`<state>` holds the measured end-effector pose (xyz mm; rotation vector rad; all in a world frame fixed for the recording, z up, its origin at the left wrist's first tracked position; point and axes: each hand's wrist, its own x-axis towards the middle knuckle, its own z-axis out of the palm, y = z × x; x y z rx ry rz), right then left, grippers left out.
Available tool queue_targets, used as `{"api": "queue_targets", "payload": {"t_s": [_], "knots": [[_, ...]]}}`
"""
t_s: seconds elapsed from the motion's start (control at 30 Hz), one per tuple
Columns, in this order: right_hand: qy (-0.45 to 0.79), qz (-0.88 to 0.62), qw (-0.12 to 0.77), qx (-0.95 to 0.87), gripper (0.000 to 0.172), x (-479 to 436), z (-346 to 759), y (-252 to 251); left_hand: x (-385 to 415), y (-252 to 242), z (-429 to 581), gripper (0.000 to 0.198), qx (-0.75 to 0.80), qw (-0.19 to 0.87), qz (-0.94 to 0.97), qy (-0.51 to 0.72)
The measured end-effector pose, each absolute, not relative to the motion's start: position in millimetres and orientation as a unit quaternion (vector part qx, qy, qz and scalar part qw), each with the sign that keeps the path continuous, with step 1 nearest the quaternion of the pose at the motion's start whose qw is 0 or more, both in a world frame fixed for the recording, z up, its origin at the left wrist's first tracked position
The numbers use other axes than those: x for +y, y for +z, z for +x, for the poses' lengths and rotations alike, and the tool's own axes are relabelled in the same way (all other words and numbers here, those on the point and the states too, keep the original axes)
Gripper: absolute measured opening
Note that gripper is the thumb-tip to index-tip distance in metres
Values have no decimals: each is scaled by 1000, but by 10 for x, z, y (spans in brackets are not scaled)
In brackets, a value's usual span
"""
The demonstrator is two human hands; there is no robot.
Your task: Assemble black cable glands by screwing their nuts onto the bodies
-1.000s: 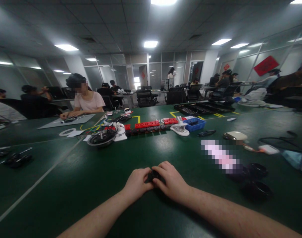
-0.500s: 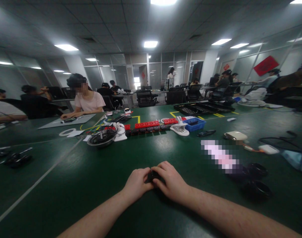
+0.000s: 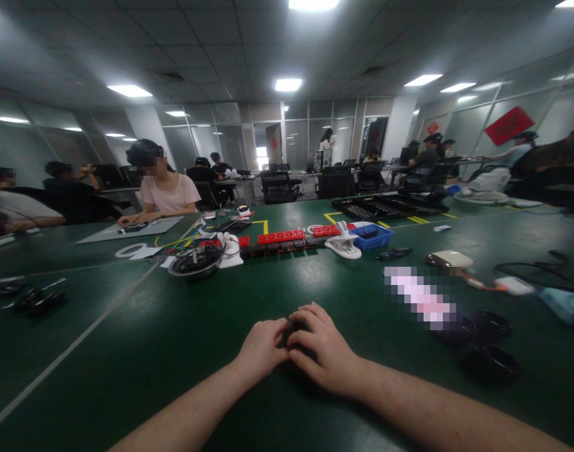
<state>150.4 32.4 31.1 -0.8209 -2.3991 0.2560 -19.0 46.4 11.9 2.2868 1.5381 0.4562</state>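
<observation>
Over the green table, my left hand [image 3: 262,346] and my right hand [image 3: 325,353] meet fingertip to fingertip. Between them is a small black object [image 3: 284,339], mostly covered by fingers and too dark to identify. My left thumb and fingers are closed around its left side. The curled fingers of my right hand touch it from the right, with gaps between them.
Ahead lie a row of red and black blocks [image 3: 282,237], a white clamp [image 3: 344,243], a blue bin [image 3: 372,236] and a dark round tray [image 3: 193,271]. Black rings [image 3: 494,361] and cables are on the right. A person [image 3: 167,191] sits across on the left.
My right hand's fingers have lifted and spread slightly around the black object. My left hand stays nearly in place. The view has shifted a little.
</observation>
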Motion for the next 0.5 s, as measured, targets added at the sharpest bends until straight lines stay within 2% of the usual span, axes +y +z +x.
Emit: {"api": "queue_targets", "payload": {"t_s": [0.5], "knots": [[59,-370,292,-880,14,360,1513,253,454,118,-201,21,536,185,807,164]]}}
